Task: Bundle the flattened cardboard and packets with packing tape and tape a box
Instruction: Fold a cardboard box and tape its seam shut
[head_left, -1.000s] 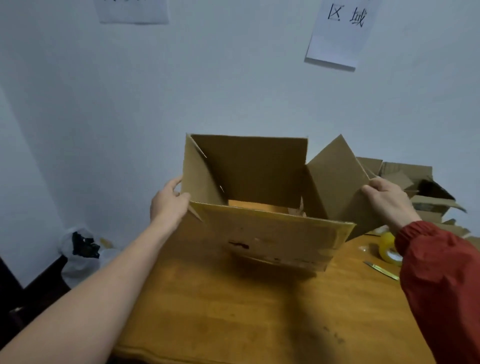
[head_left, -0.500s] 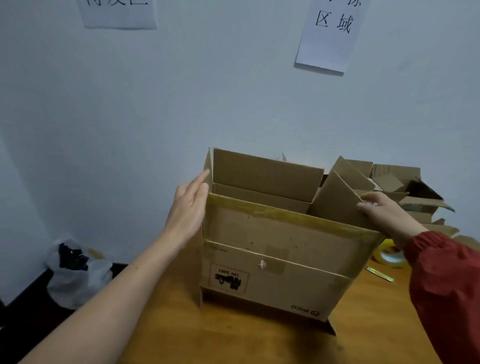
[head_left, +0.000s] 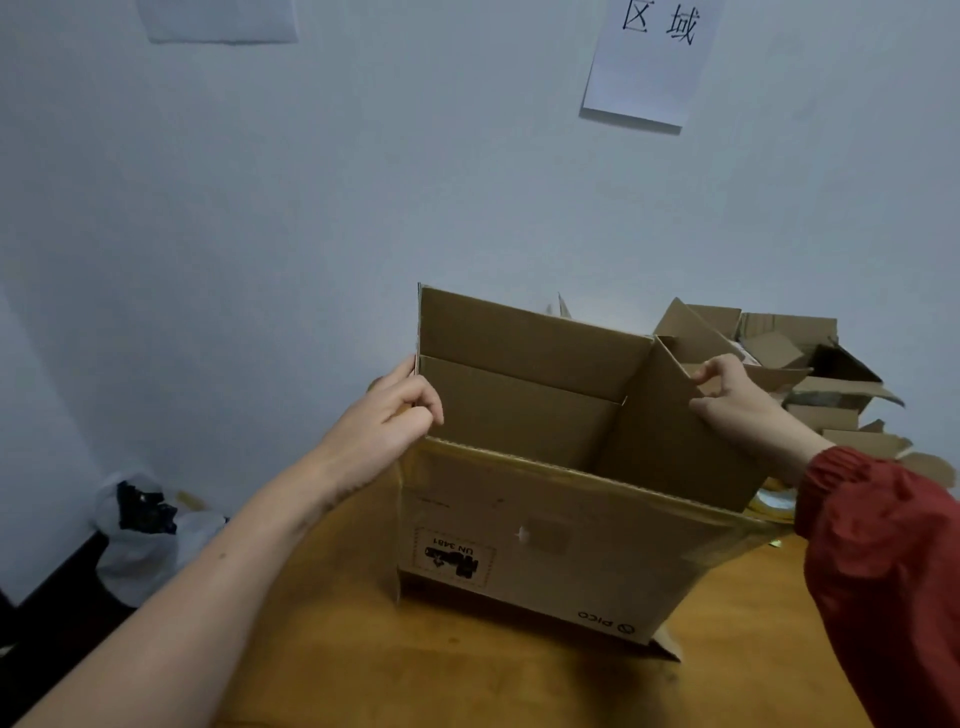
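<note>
The cardboard box (head_left: 545, 519) stands on the wooden table (head_left: 337, 670), in the centre and lower right of the frame. Its printed label and brand mark read upside down, so I judge that the box is turned bottom side up and the flaps at the top are the ones to be closed and taped.

The left hand (head_left: 384, 421) grips the left end of the box at the upper rim; its fingers are curled over the edge to the inside. The right hand (head_left: 743, 405) pinches the upper edge of the right end flap (head_left: 670, 431) between thumb and fingers. This flap stands up and leans a little inward. The far flap (head_left: 530, 332) stands upright.

The long axis of the box runs from left to right in the frame, and each hand is at its own short end, so the opening lies between the two hands. The next move probably needs both end flaps to be pushed toward the centre.

Behind the right hand, at the right edge of the frame, lies a pile of cardboard (head_left: 831, 374). Something yellowish shows just behind the right corner of the box; I cannot tell whether it is the tape.
</note>
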